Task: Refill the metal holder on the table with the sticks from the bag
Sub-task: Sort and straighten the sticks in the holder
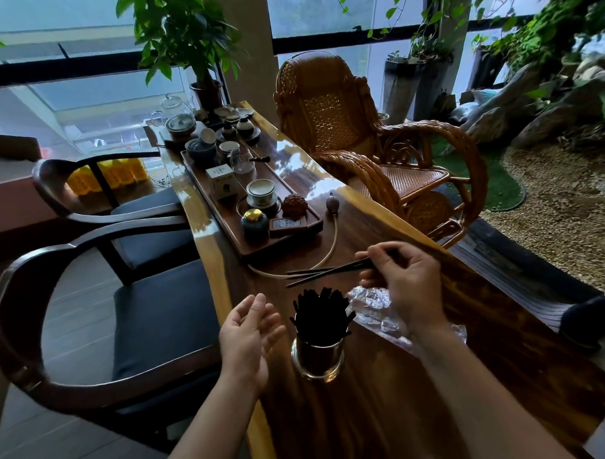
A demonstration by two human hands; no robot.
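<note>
A shiny metal holder (317, 357) stands on the wooden table (369, 416), packed with several black sticks (320, 314) that fan out above its rim. My right hand (404, 282) hovers above and behind the holder, shut on a few black sticks (325, 272) that point left, nearly level. A crumpled clear plastic bag (375, 300) lies flat on the table under my right hand and wrist. My left hand (248, 334) is open, palm turned right, just left of the holder and not touching it.
A long tea tray (313, 230) with cups, jars and a small box lies behind the holder, with a pale hose (331, 250) curving beside it. Dark armchairs (132, 304) stand to the left, a wicker rocking chair (377, 151) to the right.
</note>
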